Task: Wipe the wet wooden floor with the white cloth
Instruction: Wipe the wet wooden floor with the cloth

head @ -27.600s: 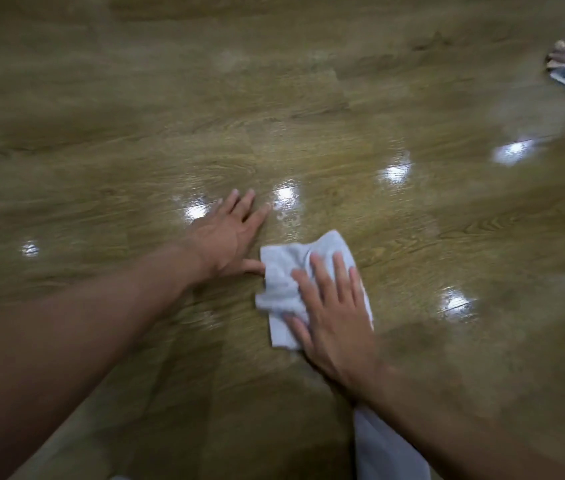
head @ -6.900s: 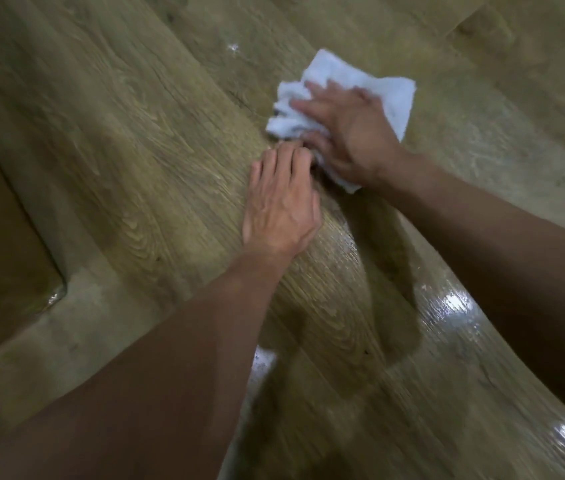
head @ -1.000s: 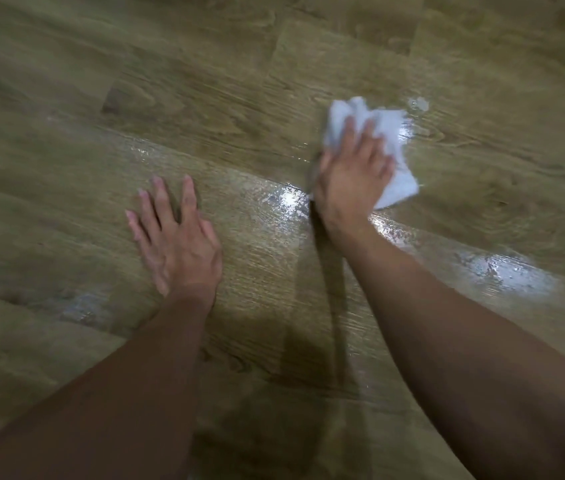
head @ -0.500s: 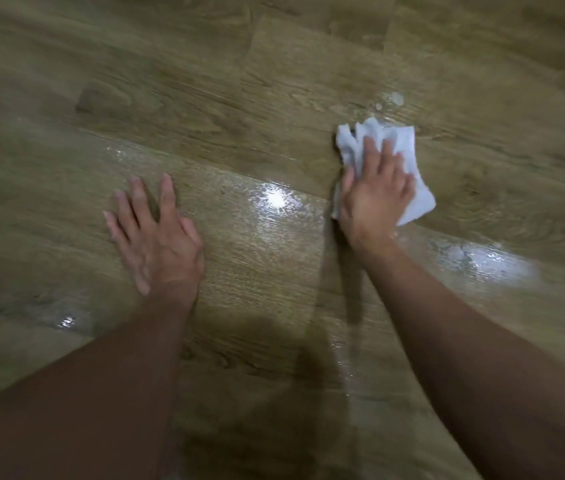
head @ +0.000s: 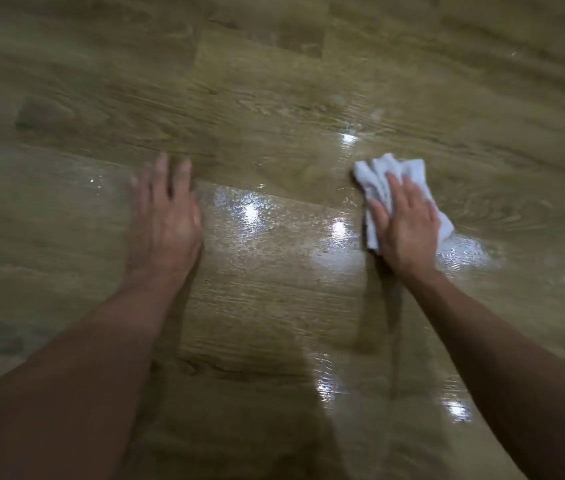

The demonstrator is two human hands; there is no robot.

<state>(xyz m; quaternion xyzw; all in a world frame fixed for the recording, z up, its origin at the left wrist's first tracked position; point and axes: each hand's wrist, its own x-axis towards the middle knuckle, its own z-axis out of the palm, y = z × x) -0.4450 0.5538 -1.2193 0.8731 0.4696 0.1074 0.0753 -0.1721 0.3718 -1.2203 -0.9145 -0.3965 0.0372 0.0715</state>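
Right hand (head: 404, 225) presses crumpled white cloth (head: 390, 178) flat onto glossy wet brown wooden plank floor (head: 274, 109), right of centre, likely to soak up the shiny film; fingers straight, slightly apart, on the cloth. Left hand (head: 167, 216) palm-down on bare floor as brace, fingers extended, blurred

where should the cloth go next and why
Probably slide the right hand and white cloth leftward onto the shiny patch between the hands: it glistens with droplets, so looks wet. The left hand rests flat on the floor beyond it.
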